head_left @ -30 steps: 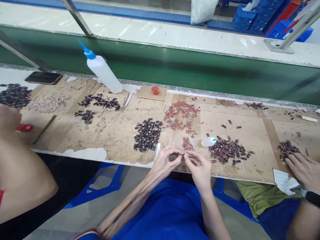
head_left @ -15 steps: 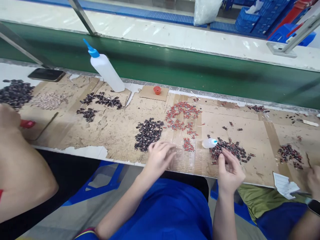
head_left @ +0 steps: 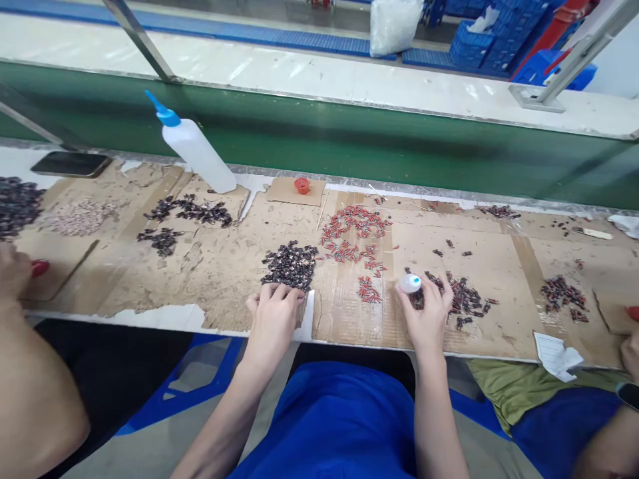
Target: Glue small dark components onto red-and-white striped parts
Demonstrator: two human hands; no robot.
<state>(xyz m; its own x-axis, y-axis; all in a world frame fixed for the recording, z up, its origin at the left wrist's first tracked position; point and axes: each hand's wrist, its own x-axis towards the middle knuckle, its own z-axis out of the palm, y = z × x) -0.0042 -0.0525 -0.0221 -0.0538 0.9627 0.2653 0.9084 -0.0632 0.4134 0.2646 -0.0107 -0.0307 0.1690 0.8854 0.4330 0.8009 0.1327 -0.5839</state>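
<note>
My left hand (head_left: 274, 319) is at the near edge of a pile of small black parts (head_left: 289, 263), its fingers bent down and pressed together; what they hold, if anything, is hidden. Around a small white bottle with a blue tip (head_left: 410, 285), the thumb and fingers of my right hand (head_left: 426, 316) are closed. That bottle stands at the left side of a pile of black-and-red parts (head_left: 466, 296). Between my hands, small red parts (head_left: 354, 229) lie scattered on the cardboard (head_left: 234, 266), with a smaller cluster nearer me.
A large white bottle with a blue nozzle (head_left: 200, 153) leans at the back left. Behind the piles is a red cap (head_left: 301, 185) on a cardboard piece. A phone (head_left: 71, 163) lies far left. Other people's hands (head_left: 12, 269) show at both sides. Torn paper (head_left: 556, 356) overhangs the front edge.
My left hand has moved left to the black pile and its fingers have come together. My right hand has moved left from the black-and-red pile and taken hold of the small bottle. The view has shifted slightly.
</note>
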